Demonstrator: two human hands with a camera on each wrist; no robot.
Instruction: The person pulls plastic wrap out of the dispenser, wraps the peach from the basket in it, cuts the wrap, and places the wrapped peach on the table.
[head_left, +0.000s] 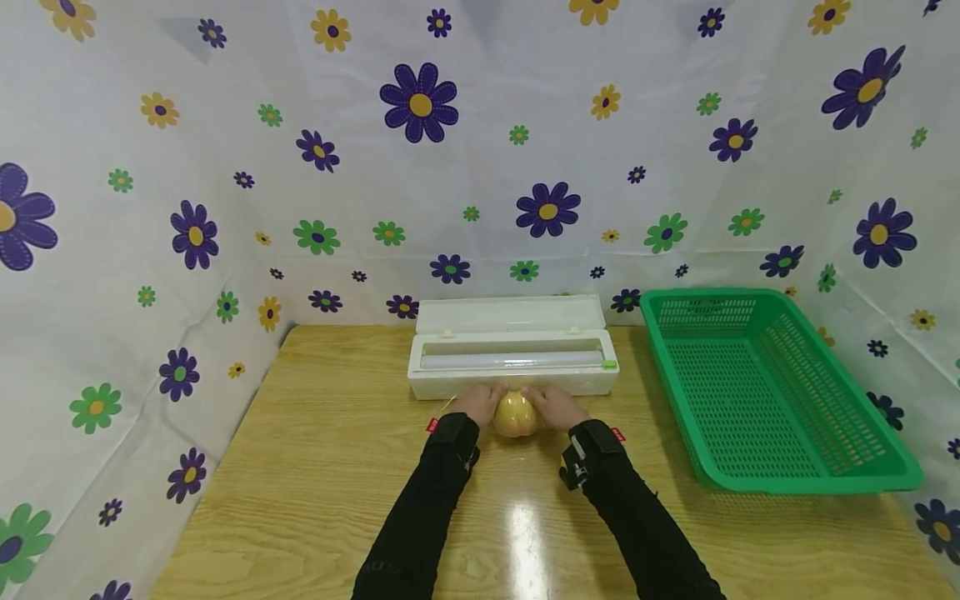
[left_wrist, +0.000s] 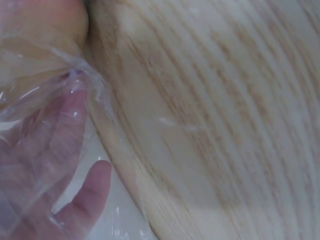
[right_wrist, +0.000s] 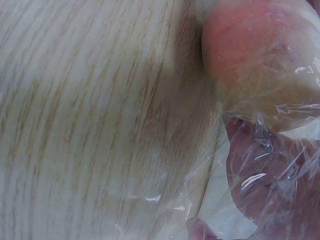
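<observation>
Clear film lies over the fingers of both hands in my wrist feeds, glinting where it creases close to the fruit. From my head feed I find that fruit, pale yellow, on the table between the two hands, just in front of the white box. My wrist views add a red blush on its skin. The left hand is at its left side, fingers fairly straight and well parted, touching the film without gripping it. The right hand is at the other side, fingers against the film beside the fruit; I can't tell how far they are bent or whether they pinch it. Behind the hands, the box has its lid raised at the back, with a roll lying lengthwise inside and a green tab at the right end of its front rim. Over on the right I see a green basket; black sleeves reach in from below.
</observation>
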